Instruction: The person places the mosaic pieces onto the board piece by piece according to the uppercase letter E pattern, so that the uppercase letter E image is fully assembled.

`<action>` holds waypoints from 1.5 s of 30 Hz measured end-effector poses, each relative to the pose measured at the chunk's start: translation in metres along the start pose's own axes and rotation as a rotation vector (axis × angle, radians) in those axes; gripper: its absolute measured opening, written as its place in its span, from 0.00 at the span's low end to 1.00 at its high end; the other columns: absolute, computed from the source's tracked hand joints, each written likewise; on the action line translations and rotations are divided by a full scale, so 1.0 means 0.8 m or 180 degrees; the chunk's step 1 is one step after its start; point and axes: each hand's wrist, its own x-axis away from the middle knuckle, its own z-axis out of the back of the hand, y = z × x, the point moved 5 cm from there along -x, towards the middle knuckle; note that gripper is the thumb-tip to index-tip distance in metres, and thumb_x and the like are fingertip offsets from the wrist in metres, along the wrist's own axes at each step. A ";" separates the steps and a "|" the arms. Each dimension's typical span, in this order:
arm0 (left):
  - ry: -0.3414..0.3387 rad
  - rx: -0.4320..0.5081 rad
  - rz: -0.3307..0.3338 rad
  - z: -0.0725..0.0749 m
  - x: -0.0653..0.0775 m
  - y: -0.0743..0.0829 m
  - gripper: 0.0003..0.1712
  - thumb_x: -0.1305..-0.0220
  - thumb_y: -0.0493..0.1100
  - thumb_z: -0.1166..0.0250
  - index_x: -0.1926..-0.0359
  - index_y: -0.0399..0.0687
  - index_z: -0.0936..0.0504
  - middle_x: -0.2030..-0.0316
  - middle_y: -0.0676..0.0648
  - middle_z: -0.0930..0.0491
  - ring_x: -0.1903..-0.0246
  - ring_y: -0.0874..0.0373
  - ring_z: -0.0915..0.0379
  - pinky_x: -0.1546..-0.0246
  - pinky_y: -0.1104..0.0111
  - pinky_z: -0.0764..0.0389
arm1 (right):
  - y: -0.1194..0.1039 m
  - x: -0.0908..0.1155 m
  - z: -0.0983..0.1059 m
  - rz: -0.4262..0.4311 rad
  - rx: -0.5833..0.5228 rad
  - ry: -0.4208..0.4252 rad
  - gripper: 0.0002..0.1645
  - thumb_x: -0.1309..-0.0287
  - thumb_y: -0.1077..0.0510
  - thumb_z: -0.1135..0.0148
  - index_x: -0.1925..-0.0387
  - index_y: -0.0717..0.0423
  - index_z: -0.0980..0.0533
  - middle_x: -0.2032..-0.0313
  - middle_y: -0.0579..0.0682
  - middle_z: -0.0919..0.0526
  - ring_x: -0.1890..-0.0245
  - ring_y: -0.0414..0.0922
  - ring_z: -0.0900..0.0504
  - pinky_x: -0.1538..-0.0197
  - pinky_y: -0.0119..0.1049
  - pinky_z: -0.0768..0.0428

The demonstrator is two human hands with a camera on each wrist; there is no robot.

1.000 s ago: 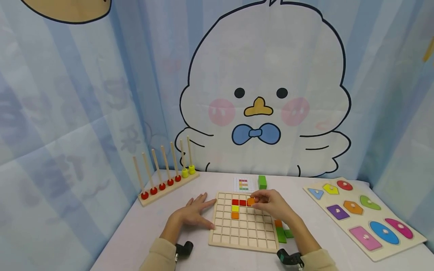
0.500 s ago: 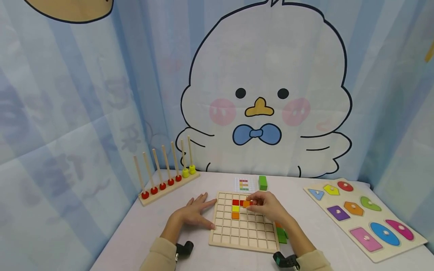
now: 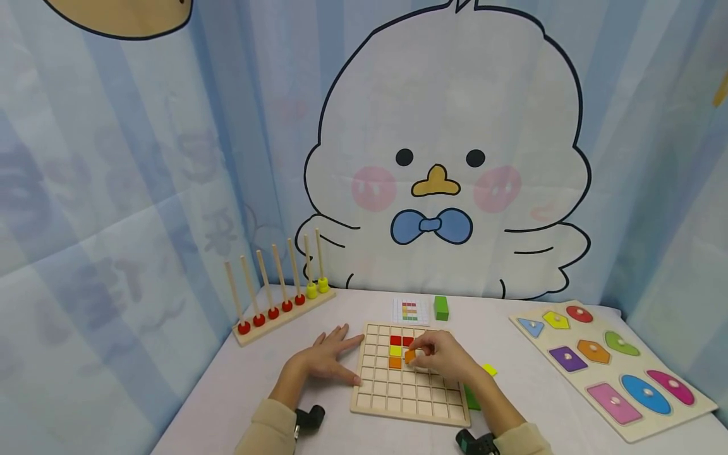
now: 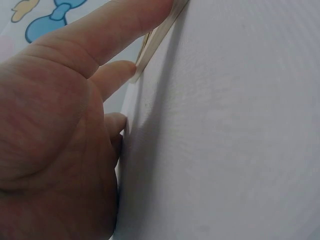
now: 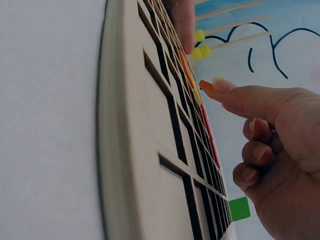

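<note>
A square wooden grid board (image 3: 405,393) lies on the table. In its upper left part sit red tiles (image 3: 395,340), a yellow tile (image 3: 395,350) and an orange tile (image 3: 395,363). My right hand (image 3: 446,356) pinches another orange tile (image 5: 212,91) between thumb and finger, just above the board and to the right of the seated orange one. My left hand (image 3: 323,356) lies with fingers spread at the board's left side. Its thumb and a fingertip touch the wooden edge, also seen in the left wrist view, where the hand (image 4: 50,125) fills the left side.
Behind the board lie a printed pattern card (image 3: 411,311) and a green block (image 3: 440,308). Green pieces (image 3: 471,398) and a yellow piece (image 3: 490,369) lie at its right, partly behind my forearm. A peg rack with beads (image 3: 284,317) stands left; a knobbed shape puzzle (image 3: 603,373) lies right.
My right hand has carried the orange tile leftward and nearer, from beside the red row to beside the seated orange tile. My left hand has stayed in place.
</note>
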 end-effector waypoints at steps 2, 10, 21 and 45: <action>0.0000 -0.0003 0.0003 0.000 0.000 0.000 0.59 0.49 0.67 0.22 0.19 0.65 0.39 0.16 0.39 0.57 0.16 0.41 0.66 0.18 0.41 0.64 | 0.000 0.000 -0.001 0.0012 0.0031 -0.0016 0.11 0.42 0.57 0.23 0.57 0.53 0.13 0.74 0.44 0.29 0.72 0.39 0.30 0.70 0.29 0.35; 0.0002 -0.0024 -0.0009 0.001 0.000 0.002 0.59 0.49 0.67 0.23 0.19 0.64 0.39 0.16 0.38 0.57 0.16 0.40 0.66 0.18 0.41 0.65 | 0.001 0.000 -0.006 0.0089 0.0215 -0.0123 0.10 0.42 0.55 0.23 0.60 0.50 0.14 0.76 0.41 0.31 0.74 0.35 0.33 0.69 0.29 0.35; 0.0003 -0.0003 -0.0011 0.002 0.000 -0.001 0.59 0.49 0.68 0.23 0.20 0.65 0.38 0.16 0.39 0.57 0.16 0.41 0.66 0.18 0.42 0.66 | -0.002 0.001 -0.009 0.0057 0.0245 -0.0198 0.11 0.42 0.55 0.23 0.58 0.53 0.14 0.77 0.41 0.31 0.75 0.35 0.33 0.69 0.30 0.35; -0.0013 0.0005 -0.0055 0.003 0.005 0.005 0.58 0.48 0.66 0.22 0.19 0.63 0.39 0.16 0.37 0.58 0.16 0.40 0.67 0.18 0.42 0.65 | -0.006 0.012 0.035 -0.0235 0.0155 0.0215 0.16 0.38 0.56 0.26 0.50 0.55 0.14 0.67 0.45 0.23 0.65 0.45 0.29 0.67 0.32 0.30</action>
